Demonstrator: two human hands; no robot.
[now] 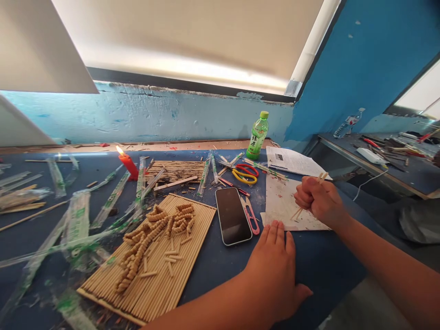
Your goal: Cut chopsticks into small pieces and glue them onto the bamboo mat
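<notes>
My right hand point(318, 199) is closed in a fist around a few thin wooden chopsticks point(296, 213), whose ends stick out above and below it over a stained pale board point(280, 197). Flat on the table lies my left hand point(275, 268), palm down, its fingertips at the near edge of that board. Left of it are a black-screened phone point(233, 215) and pink thread snips point(252, 216). Further left, a mat of joined sticks point(192, 270) bears curved walls of stacked short stick pieces point(144, 245), with several loose pieces point(171, 268) beside them.
A lit red candle point(128, 166) stands at the back left among plastic chopstick wrappers point(79, 220). Scissors point(244, 175) with red and yellow handles, a scorched stick panel point(175, 170), a green tea bottle point(257, 137) and printed paper point(295, 160) lie or stand behind.
</notes>
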